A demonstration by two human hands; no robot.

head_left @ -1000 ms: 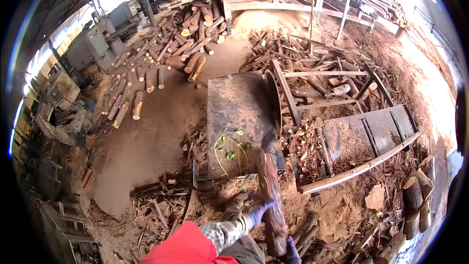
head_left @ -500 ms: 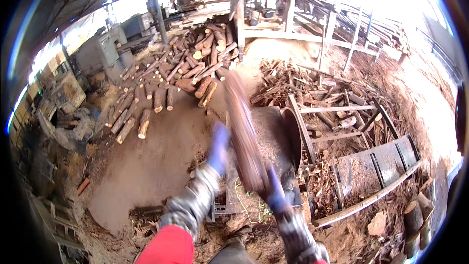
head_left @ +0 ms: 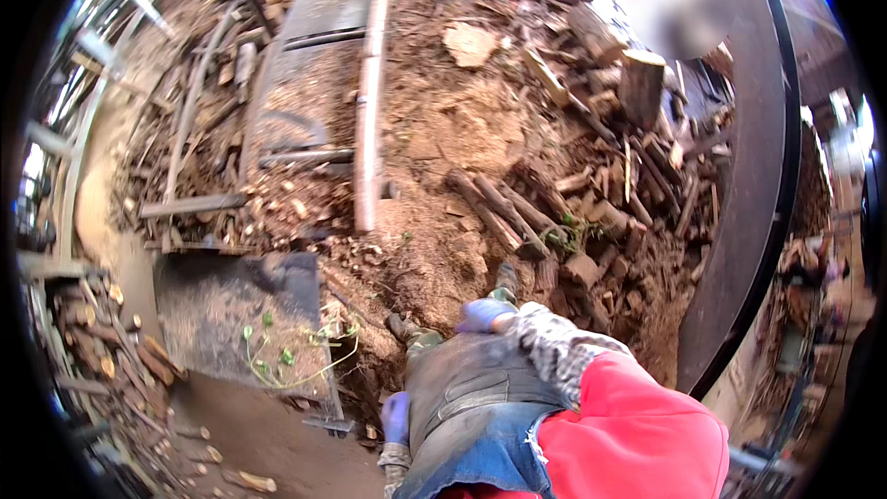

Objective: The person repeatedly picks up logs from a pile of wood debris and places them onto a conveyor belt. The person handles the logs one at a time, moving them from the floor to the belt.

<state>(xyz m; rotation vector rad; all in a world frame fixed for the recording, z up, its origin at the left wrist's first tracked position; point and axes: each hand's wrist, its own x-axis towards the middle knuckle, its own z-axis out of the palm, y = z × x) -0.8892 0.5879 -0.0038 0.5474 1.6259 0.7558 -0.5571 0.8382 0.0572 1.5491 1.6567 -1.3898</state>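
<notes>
My left hand [head_left: 395,420], in a purple-blue glove, hangs beside the dark apron [head_left: 490,370] with its fingers fairly straight and nothing seen in it. In a matching glove, my right hand [head_left: 485,314] reaches across in front of the apron, above a boot [head_left: 505,279]; its fingers look loosely bent, and no object shows in it. Left of my legs stands a low metal-topped table [head_left: 212,314], strewn with sawdust. A thin green vine [head_left: 286,358] trails over its near corner.
Short logs [head_left: 508,212] lie on the bark-covered ground ahead, with a stack of cut wood [head_left: 640,88] beyond. A slatted metal chute with a wooden rail [head_left: 368,102] runs ahead-left. A dark curved beam [head_left: 739,222] rises at the right. More logs [head_left: 102,333] are piled far left.
The view has swung far to the right. The blurred log that was between my hands over the table is no longer in them. Both arms have dropped back near my body.
</notes>
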